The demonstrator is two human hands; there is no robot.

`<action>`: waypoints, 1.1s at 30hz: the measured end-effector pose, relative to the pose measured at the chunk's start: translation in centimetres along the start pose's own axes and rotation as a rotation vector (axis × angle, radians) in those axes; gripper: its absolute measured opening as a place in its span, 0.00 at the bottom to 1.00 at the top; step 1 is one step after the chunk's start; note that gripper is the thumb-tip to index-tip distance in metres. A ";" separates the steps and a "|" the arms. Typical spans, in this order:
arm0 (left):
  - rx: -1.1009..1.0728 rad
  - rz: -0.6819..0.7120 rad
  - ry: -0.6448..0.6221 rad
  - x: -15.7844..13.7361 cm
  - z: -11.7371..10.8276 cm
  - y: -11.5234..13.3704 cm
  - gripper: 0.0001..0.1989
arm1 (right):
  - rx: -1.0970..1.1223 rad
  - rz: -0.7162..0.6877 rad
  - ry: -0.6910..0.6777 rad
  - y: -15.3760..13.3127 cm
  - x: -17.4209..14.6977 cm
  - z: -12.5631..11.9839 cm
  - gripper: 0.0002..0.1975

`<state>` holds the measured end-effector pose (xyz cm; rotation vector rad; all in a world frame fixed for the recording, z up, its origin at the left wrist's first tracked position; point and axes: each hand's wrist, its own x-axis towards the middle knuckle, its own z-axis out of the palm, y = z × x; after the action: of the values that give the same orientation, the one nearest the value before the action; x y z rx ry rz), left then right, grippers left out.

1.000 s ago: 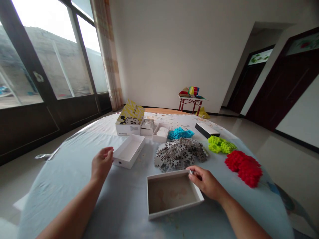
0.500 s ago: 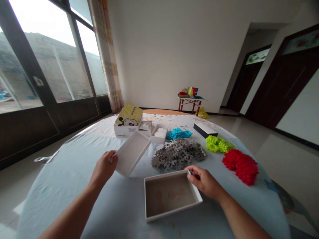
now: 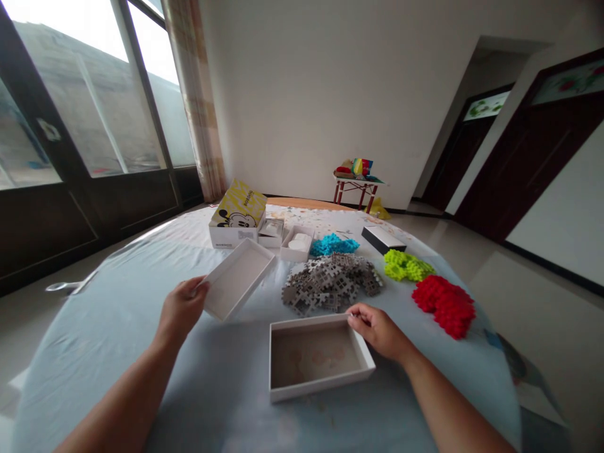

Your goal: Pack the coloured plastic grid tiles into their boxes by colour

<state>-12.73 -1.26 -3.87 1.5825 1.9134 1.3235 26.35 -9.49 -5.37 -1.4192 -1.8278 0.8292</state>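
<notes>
My left hand [image 3: 183, 306] pinches the near left edge of a white box lid [image 3: 240, 277], which is tilted above the cloth. Closed on the upper right corner of an open white cardboard box [image 3: 316, 387] is my right hand [image 3: 377, 328]. This box holds nothing I can see; its inside bottom shows brownish stains. Just behind it lies a heap of grey interlocking plastic pieces [image 3: 330, 283]. Beyond and to the right are piles of similar-looking small pieces: blue [image 3: 335, 244], lime green [image 3: 408, 265] and red [image 3: 444, 306].
A yellow and white cartoon-printed box [image 3: 238, 217] stands at the back left. Beside it are two small white boxes [image 3: 297, 244] with white contents. A black-sided box [image 3: 383, 240] lies at the back right. Pale blue cloth [image 3: 117, 314] covers the round table.
The whole view has shifted slightly. My left hand has moved a little left with the lid. My right hand still holds the box corner.
</notes>
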 end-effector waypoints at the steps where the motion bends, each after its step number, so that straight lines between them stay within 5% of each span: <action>1: -0.041 -0.045 -0.015 0.1 -0.2 -0.2 0.22 | -0.010 -0.006 0.007 -0.1 0.0 0.0 0.16; 4: -0.169 -0.147 -0.080 0.3 -0.9 -0.5 0.23 | -0.045 -0.038 0.098 -0.8 -0.1 -0.5 0.15; 10: -0.315 -0.274 -0.131 0.6 -2.0 -0.1 0.20 | 0.030 -0.009 0.583 -2.7 0.1 -2.0 0.19; 16: -0.461 -0.388 -0.200 0.9 -2.1 0.0 0.21 | 0.004 0.005 0.727 -2.7 0.7 -2.2 0.22; 20: -0.426 -0.314 -0.309 0.4 -2.1 0.5 0.24 | -0.012 0.017 0.742 -3.1 2.0 -2.5 0.21; 26: -0.390 -0.200 -0.689 -0.8 -2.0 1.2 0.22 | 0.049 0.038 0.652 -6.2 8.0 -2.8 0.18; 33: -0.382 0.025 -0.904 -3.0 -0.3 2.3 0.14 | -0.167 0.002 0.318 -9.9 16.1 3.2 0.11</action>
<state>-10.62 -4.20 -2.73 1.5964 1.0235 0.6998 15.36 3.90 2.82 -1.5573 -1.6783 0.4282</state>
